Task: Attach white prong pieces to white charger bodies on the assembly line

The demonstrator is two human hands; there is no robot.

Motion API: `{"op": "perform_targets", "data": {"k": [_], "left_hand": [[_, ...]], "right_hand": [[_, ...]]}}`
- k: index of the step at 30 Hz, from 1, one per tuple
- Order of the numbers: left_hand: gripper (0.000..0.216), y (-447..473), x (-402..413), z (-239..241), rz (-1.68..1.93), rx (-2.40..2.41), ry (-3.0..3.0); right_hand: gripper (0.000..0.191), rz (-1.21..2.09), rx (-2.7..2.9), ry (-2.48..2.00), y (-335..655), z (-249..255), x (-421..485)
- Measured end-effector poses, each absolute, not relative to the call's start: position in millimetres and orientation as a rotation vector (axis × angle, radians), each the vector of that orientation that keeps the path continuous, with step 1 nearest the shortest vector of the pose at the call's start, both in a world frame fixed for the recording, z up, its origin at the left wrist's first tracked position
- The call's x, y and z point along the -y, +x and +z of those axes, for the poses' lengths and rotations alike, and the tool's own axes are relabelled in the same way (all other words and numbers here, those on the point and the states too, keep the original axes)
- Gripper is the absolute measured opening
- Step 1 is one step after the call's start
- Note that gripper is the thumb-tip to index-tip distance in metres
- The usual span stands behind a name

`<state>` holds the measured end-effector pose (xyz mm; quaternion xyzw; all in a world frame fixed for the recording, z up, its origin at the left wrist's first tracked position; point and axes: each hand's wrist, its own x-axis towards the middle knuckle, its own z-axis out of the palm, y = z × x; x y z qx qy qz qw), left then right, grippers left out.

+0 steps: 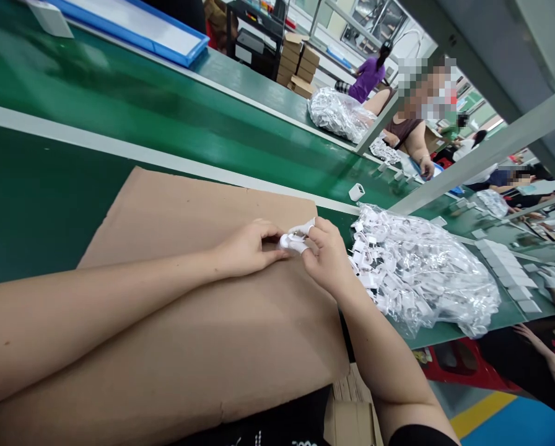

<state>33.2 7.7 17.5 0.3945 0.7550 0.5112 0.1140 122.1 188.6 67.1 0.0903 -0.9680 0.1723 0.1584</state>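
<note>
My left hand (247, 246) rests over a brown cardboard sheet (203, 328), its thumb and fingers closed around a small white plastic part (284, 243). From the other side my right hand (327, 257) pinches the same part, with white finger covers on its thumb and forefinger. The part is mostly hidden by the fingers, so its exact kind cannot be made out. Right of my right hand lies a large clear plastic bag (426, 272) full of small white plastic pieces, some showing at its open left end.
A green conveyor belt (175, 133) runs beyond the cardboard, with a single white block (356, 192) on it. White boxes (507, 272) lie in rows at the right. A metal post (482, 148) slants overhead. A co-worker (410, 133) sits across the belt near another bag (337, 114).
</note>
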Motion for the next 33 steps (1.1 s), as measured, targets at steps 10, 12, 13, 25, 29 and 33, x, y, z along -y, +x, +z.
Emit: {"op": "perform_targets", "data": {"k": [10,12,13,25,29,33], "left_hand": [[0.035,34.3,-6.9,18.9,1.487,-2.229,1.167],[0.037,35.5,-7.6,18.9,1.478,-2.262,1.149],[0.038,36.4,-8.1,19.0,1.471,-2.274,1.133],[0.044,39.8,-11.7,14.9,1.455,-2.221,1.127],[0.043,40.6,-12.3,15.3,1.488,-2.155,1.076],[0.042,41.0,-12.4,15.2,1.495,-2.198,1.072]], "right_hand": [[0.017,0.469,2.787,0.168,115.9,64.5,-187.7],[0.017,0.597,2.781,0.119,116.4,60.9,-189.2],[0.019,0.682,2.768,0.096,117.0,58.7,-189.9],[0.038,1.149,2.556,0.030,118.7,40.4,-190.9],[0.059,1.451,2.479,-0.051,118.4,47.4,-202.3],[0.049,1.332,2.488,-0.030,122.8,58.2,-213.8]]}}
